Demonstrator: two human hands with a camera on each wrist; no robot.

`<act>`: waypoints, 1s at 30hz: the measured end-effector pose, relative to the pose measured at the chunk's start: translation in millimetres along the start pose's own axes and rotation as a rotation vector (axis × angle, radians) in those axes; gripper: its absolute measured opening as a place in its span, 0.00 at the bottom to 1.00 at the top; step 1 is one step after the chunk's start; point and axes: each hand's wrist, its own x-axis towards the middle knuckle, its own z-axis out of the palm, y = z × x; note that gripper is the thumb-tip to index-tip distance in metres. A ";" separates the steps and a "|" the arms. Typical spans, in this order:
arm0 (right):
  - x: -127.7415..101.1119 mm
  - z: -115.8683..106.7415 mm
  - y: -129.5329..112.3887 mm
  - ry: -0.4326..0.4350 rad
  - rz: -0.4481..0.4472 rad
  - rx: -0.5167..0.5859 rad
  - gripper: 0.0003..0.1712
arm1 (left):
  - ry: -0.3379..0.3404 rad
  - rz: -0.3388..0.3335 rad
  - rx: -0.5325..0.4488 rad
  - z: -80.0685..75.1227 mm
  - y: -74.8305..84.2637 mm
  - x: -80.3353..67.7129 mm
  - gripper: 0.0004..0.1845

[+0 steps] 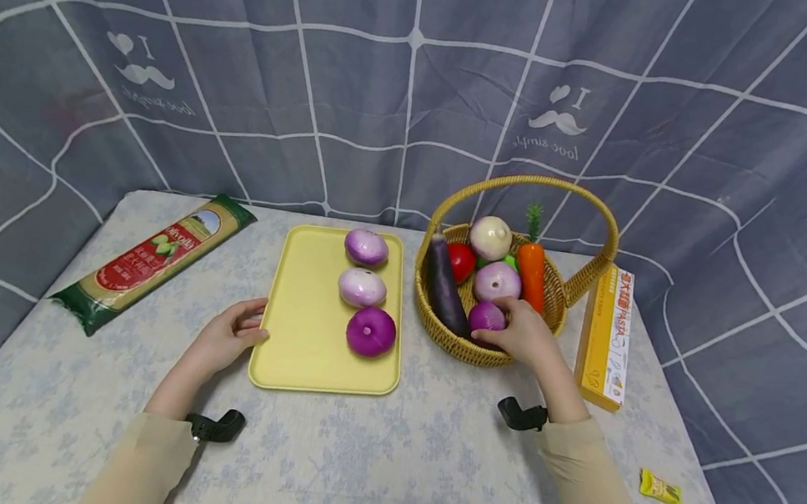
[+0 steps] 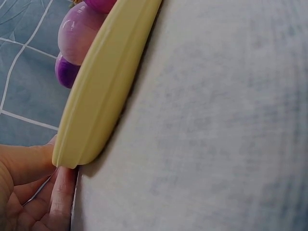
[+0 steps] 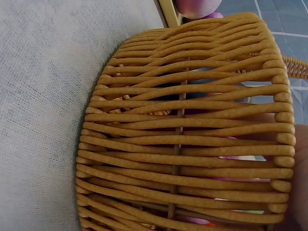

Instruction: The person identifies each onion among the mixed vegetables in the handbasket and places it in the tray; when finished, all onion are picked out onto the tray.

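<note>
Onion [image 1: 487, 317], purple, pinched by right hand [image 1: 531, 337] inside wicker basket [image 1: 454, 344]; left hand [image 1: 225, 338], fingers loose, touching edge of yellow tray [image 1: 308, 307].

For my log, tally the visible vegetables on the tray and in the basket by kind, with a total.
Onion-like vegetables: 6
Eggplant: 1
Carrot: 1
Tomato: 1
Total: 9, excluding green produce too hidden in the basket to count.

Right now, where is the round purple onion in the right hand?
In the head view, the purple onion is inside the woven tan basket at its near side, held by the right hand, just right of the long dark-purple eggplant.
</note>
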 end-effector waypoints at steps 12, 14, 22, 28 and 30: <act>-0.7 1.6 -0.4 -0.043 0.042 -0.026 0.43 | -0.020 0.016 -0.027 0.1 -2.7 0.5 0.33; -1.2 1.3 0.2 -0.041 0.038 -0.002 0.43 | -0.016 0.013 -0.026 0.2 -2.4 0.6 0.33; -6.3 -3.7 6.4 -0.016 -0.001 0.094 0.42 | -0.017 0.013 -0.029 0.2 -2.8 0.0 0.32; -10.6 -7.9 6.6 0.016 0.014 0.194 0.45 | -0.012 0.018 -0.033 -0.8 -3.6 0.6 0.32; -11.9 -8.3 4.8 0.029 0.013 0.240 0.46 | -0.011 0.020 -0.033 -1.2 -4.0 0.8 0.32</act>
